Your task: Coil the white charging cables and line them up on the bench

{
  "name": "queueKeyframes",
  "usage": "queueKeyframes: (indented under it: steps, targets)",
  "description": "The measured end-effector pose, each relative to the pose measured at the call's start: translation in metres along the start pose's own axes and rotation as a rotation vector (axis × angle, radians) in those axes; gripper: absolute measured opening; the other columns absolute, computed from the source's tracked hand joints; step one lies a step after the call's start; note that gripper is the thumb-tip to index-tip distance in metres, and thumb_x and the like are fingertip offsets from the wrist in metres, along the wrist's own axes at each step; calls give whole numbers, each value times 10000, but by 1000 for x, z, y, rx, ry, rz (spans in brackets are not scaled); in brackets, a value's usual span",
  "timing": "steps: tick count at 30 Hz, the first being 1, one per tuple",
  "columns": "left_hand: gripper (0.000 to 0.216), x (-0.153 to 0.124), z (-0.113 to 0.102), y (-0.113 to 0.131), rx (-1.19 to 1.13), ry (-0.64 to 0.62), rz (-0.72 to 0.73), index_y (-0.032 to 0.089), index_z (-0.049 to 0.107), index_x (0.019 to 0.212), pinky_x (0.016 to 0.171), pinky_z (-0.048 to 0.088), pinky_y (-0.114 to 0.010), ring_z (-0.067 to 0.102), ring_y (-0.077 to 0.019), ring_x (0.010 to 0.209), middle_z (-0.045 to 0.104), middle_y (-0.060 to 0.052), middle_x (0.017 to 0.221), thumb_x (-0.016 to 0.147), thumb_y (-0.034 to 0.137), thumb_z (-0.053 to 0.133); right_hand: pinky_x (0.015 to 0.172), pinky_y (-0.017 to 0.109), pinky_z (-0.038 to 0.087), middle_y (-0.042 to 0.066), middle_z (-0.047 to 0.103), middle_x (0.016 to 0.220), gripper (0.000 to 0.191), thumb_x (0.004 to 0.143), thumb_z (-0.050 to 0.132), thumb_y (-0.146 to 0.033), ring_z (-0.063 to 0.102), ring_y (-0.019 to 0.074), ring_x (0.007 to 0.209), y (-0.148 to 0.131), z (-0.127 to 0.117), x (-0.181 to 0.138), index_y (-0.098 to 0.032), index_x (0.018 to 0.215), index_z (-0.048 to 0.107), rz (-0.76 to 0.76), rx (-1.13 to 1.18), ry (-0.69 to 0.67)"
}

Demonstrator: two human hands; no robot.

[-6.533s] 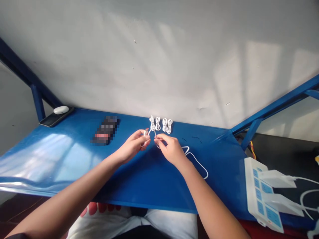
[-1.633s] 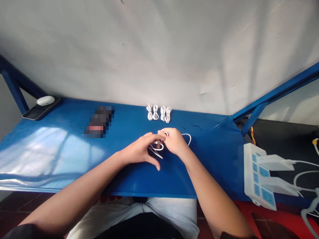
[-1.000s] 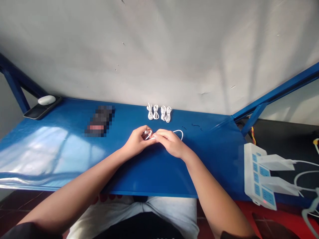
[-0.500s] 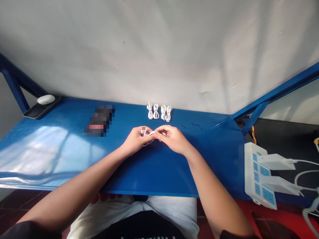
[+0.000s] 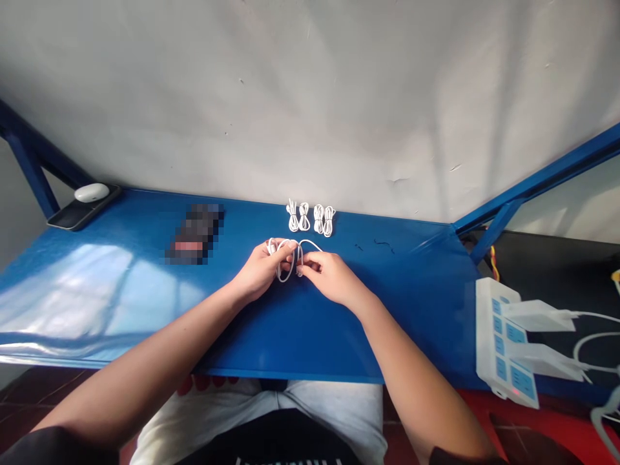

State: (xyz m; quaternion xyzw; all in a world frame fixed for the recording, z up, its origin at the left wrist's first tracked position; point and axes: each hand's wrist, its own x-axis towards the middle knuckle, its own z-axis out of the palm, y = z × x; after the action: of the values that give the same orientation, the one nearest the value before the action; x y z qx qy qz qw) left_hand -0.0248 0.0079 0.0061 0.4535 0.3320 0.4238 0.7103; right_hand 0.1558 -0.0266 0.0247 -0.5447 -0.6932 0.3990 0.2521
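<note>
A white cable [image 5: 287,279] hangs in loops between my two hands, just above the blue tabletop. My left hand [image 5: 261,270] is closed on the looped part, thumb on top, with a white plug end showing by its fingers. Pinched in the fingertips of my right hand [image 5: 330,274] is another stretch of the same cable, and a loose curve of it arches over that hand. Beyond my hands lie several white cable bundles [image 5: 318,219] in a row, each bound around its middle with a thin dark tie.
Thin dark ties [image 5: 384,244] lie right of the bundles. A blurred-out dark object [image 5: 196,232] rests at left, and a white mouse [image 5: 92,192] sits on a black tray [image 5: 72,219]. At right, a white power strip [image 5: 489,336] holds plugged-in chargers. A grey wall [image 5: 310,116] rises behind.
The cable's loops have opened out and now hang visibly between my hands. My right hand has shifted slightly down and turned, and a curve of cable now rises above it.
</note>
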Motion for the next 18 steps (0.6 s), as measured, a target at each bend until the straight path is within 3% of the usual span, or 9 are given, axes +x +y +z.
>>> queueKeyframes:
  steps: [4,9,13,18]
  targets:
    - [331,1,1,0,-69,70,35,126,676,861,791,509,-273,647,-139,817,692,-58,889,832,438,780,716,268,429,14,677,852,212,983,518,-290,597,146,756,-6,3,-1,-196,873,672,-70,15,18]
    - [360,2,1,3,-231,150,-41,133,632,881,910,534,-351,711,-191,911,749,-103,959,805,435,813,786,282,452,32,650,942,210,1001,519,-345,593,159,853,-7,6,-2,-203,958,668,-127,27,19]
    - [371,3,0,9,-303,200,-57,156,591,918,835,570,-343,710,-170,827,723,-61,908,821,449,798,731,279,473,9,633,919,300,840,761,-408,581,142,765,1,6,-1,-218,1061,688,-59,21,-25]
    - [362,3,-3,15,-332,220,-25,183,564,941,663,541,-249,622,-95,663,620,21,816,818,424,804,744,297,483,26,676,923,221,871,719,-376,598,145,764,11,0,0,-225,1032,739,-7,-72,55]
